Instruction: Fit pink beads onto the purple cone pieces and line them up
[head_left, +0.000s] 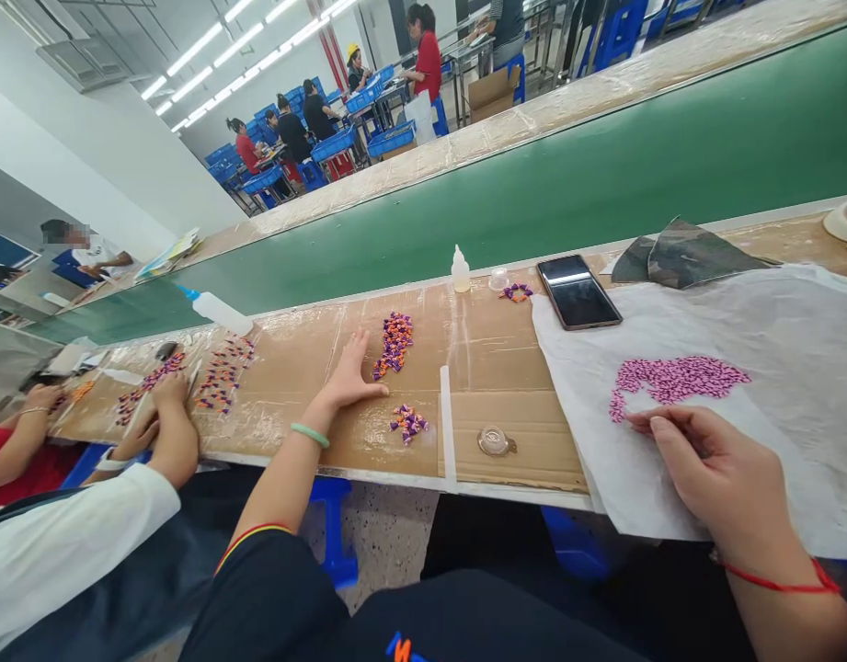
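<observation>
My left hand (350, 372) rests on the brown cardboard table cover with its fingers spread. Just right of it lies a pile of small purple and orange pieces (395, 342), and a smaller cluster of such pieces (409, 423) sits nearer the table edge. At the right, my right hand (713, 460) has thumb and fingertips pinched together at the near edge of many small pink pieces (685, 379). Whatever those fingertips hold is too small to make out. The pink pieces are scattered on a white sheet (575, 368). A small round clear dish (493, 441) lies between my hands.
A phone (579, 291) lies on the sheet's far corner. A small dropper bottle (460, 270) stands by the green belt (506, 202). Left are a white bottle with a blue tip (220, 311), more purple and orange pieces (224, 372) and a co-worker's hands (167, 395).
</observation>
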The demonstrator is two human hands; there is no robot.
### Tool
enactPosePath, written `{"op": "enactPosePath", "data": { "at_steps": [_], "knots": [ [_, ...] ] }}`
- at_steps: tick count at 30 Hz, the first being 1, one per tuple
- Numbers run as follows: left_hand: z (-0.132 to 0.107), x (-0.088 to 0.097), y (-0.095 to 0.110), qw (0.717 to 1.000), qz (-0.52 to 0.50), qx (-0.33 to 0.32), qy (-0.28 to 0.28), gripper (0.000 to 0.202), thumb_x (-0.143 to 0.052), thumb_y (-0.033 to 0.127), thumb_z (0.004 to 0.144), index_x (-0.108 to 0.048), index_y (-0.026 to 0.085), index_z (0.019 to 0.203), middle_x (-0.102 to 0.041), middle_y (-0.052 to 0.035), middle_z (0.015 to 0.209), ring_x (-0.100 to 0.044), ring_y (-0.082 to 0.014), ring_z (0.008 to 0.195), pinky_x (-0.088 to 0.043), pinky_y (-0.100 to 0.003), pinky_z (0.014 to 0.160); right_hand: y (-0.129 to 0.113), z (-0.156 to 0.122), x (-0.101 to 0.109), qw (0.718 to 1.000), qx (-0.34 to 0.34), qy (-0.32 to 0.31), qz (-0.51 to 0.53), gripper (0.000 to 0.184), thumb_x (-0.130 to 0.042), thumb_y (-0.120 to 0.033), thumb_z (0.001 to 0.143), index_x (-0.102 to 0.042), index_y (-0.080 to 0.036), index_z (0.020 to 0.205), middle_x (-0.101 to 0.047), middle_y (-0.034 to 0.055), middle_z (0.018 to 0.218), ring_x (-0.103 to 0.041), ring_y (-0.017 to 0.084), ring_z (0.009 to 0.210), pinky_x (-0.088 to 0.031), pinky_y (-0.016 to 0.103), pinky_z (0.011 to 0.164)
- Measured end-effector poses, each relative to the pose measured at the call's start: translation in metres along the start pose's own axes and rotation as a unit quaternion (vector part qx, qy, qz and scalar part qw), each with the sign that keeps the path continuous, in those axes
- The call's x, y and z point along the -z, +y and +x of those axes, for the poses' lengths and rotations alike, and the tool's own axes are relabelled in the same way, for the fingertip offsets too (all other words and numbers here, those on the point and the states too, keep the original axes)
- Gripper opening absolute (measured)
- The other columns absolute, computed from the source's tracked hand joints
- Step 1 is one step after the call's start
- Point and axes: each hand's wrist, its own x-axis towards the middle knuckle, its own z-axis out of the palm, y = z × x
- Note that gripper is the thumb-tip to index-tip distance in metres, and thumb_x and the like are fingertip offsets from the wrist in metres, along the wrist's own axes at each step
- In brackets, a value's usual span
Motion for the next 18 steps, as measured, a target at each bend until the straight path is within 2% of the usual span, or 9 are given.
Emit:
{"op": "enactPosePath", "data": {
  "at_steps": [3,6,9,13,18],
  "knots": [
    [0.001,-0.013,-0.001,1.0,0.014,-0.006,-0.012,0.14,-0.092,0.062,0.049,-0.019,0.02,0.162,-0.012,-0.02,0.169,-0.008,-0.0415,0.156,-0.01,-0.056,0.127,0.001,0.001,0.001,1.0,-0.015,-0.007,-0.007,0.039,-0.049,-0.058,0.07,-0.068,-0.026,0.079,-0.076,0.0053,0.086,-0.071,0.031,0.088,-0.053,0.045,0.082],
    [0.023,-0.024,0.004,0.999,0.019,-0.026,-0.009,0.143,-0.09,0.064,0.051,-0.015,0.017,0.163,-0.011,-0.0222,0.169,-0.005,-0.0408,0.157,-0.009,-0.055,0.128,0.001,0.0,0.001,1.0,-0.02,-0.005,-0.011,0.039,-0.049,-0.059,0.068,-0.068,-0.026,0.078,-0.076,0.0046,0.085,-0.072,0.031,0.088,-0.053,0.046,0.082],
    [0.05,-0.03,0.01,0.998,0.021,-0.051,-0.003,0.143,-0.09,0.065,0.051,-0.015,0.018,0.163,-0.014,-0.0218,0.169,-0.006,-0.0418,0.156,-0.01,-0.057,0.127,0.001,0.0,0.0,1.0,-0.015,0.0,-0.007,0.038,-0.051,-0.059,0.069,-0.068,-0.026,0.078,-0.076,0.0042,0.085,-0.072,0.03,0.087,-0.054,0.045,0.081],
    [0.074,-0.034,0.014,0.997,0.019,-0.078,0.005,0.134,-0.091,0.063,0.052,-0.024,0.021,0.161,-0.021,-0.0206,0.167,-0.016,-0.0433,0.155,-0.016,-0.058,0.126,-0.001,0.002,-0.001,1.0,-0.005,-0.001,-0.004,0.038,-0.051,-0.058,0.071,-0.069,-0.025,0.076,-0.076,0.005,0.083,-0.072,0.03,0.084,-0.054,0.043,0.078],
    [0.089,-0.036,0.019,0.994,0.014,-0.108,0.01,0.111,-0.092,0.058,0.055,-0.047,0.025,0.151,-0.034,-0.0163,0.163,-0.028,-0.042,0.151,-0.021,-0.056,0.125,0.004,0.0,0.003,0.999,0.021,0.004,-0.038,0.037,-0.049,-0.058,0.073,-0.068,-0.026,0.077,-0.075,0.006,0.083,-0.072,0.029,0.081,-0.056,0.041,0.073]
  ]
}}
